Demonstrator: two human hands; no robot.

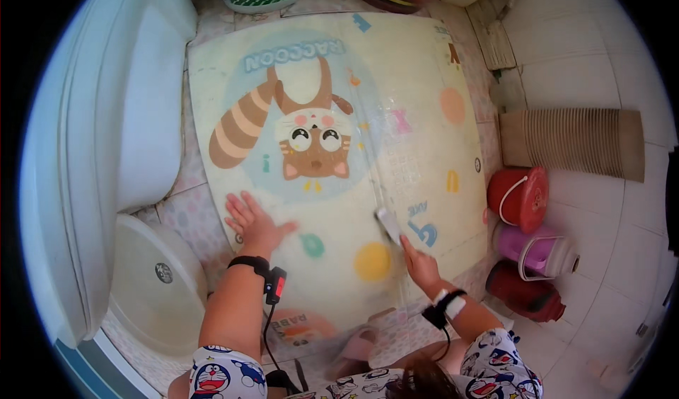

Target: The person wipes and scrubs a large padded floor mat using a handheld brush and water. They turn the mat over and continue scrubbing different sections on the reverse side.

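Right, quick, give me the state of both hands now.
Left hand: open, spread on the patterned mat.
Right hand: closed, holding a white tool, probably a brush, though blurred.

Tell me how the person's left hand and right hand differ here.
The left hand is empty with its fingers spread, while the right hand is closed around the handle of a brush. The left hand is near the left edge of the mat; the right hand is farther over, right of the yellow circle. Both are over the mat, each with a black strap at the wrist.
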